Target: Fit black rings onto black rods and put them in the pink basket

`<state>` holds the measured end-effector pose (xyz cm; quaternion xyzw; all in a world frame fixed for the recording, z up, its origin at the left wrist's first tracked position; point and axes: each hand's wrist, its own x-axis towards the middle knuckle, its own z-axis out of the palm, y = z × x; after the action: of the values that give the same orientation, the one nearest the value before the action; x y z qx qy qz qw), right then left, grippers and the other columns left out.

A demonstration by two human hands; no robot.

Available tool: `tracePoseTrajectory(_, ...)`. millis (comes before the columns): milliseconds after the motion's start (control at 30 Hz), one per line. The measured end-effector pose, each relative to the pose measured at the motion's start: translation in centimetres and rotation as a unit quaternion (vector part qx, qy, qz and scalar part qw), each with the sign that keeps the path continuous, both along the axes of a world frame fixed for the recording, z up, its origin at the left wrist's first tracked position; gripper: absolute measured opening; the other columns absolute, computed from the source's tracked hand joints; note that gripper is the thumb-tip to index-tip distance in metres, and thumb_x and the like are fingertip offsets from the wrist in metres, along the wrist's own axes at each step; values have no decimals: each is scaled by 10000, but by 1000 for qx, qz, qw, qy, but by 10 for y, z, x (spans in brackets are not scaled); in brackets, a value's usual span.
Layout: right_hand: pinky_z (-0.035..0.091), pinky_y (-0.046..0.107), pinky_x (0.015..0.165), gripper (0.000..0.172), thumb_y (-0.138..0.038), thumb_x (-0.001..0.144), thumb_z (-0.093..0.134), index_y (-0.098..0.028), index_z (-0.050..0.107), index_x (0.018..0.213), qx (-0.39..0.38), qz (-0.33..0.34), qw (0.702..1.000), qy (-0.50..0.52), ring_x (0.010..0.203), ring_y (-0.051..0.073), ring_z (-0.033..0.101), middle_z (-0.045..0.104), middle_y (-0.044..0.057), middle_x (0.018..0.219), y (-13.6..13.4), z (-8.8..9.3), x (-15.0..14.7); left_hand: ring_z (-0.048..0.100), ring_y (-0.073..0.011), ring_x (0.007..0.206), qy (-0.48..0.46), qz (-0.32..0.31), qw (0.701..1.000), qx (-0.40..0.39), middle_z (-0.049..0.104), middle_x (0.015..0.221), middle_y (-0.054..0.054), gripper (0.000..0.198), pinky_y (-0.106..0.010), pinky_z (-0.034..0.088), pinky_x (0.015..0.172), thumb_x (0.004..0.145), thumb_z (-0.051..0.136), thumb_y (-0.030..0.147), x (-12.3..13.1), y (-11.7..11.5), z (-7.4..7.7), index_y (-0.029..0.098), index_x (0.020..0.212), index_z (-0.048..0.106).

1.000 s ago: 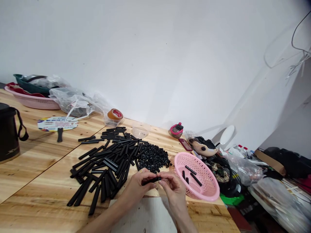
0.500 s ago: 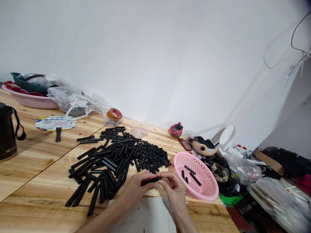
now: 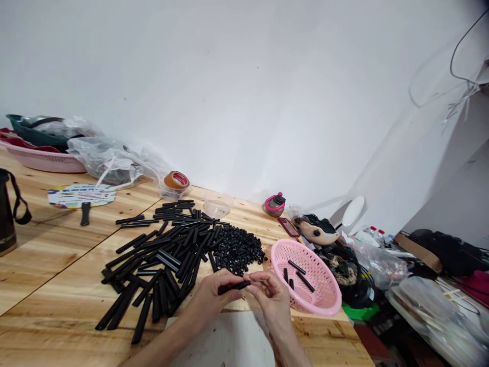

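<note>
Between my hands is a short black tube (image 3: pixel 237 286). My left hand (image 3: pixel 214 293) pinches its left part with thumb and fingers. At the tube's right end, the fingertips of my right hand (image 3: pixel 270 295) are closed; a small black end piece may be between them, but it is too small to make out. Left of my hands lies a spread of black tubes (image 3: pixel 168 255). Just behind my hands is a heap of small black pieces (image 3: pixel 239 250). A pink basket (image 3: pixel 328 300) to the right holds several black tubes. A pale board (image 3: pixel 225 341) lies beneath my forearms.
At the back stand a roll of brown tape (image 3: pixel 176 180), a clear plastic bowl (image 3: pixel 217 206) and a pink-handled bottle (image 3: pixel 275 205). A paddle fan (image 3: pixel 82 196) and a dark flask (image 3: pixel 5 214) are on the left. Cables, bags and clutter (image 3: pixel 359 270) crowd the right.
The whole scene has shifted slightly left in view. My hands keep the tube in nearly the same place, with little visible finger movement. The tubes in the basket look unchanged.
</note>
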<state>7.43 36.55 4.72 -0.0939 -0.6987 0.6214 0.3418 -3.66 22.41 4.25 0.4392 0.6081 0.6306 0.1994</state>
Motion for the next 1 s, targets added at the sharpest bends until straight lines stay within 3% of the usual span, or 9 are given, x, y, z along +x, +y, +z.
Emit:
tracePoseTrajectory(267,571,325,785,148,-191,712,792,-220,749,850,17,26,999,-16,841,216,719,774,51,898,4,2,4,593,-197,881,13,-17,1000,-6,690,931,-40,270,-246,431,780,839,685,288,-1,-2,4,282,1099,755)
tracePoseTrajectory(733,571,329,787,129,-172,750,763,-226,763,867,77,23,996,-33,858,223,713,770,54,900,5,2,7,581,-196,764,-35,-16,998,-56,724,858,-38,339,-249,426,705,835,626,397,6,-5,15,185,1066,755)
tracePoseTrajectory(1000,575,330,768,122,-180,738,772,-220,773,853,85,11,996,-24,848,234,715,769,60,890,8,0,6,630,-243,934,-10,1,999,-42,737,968,-55,282,-282,445,823,855,603,357,9,-3,14,200,1038,749)
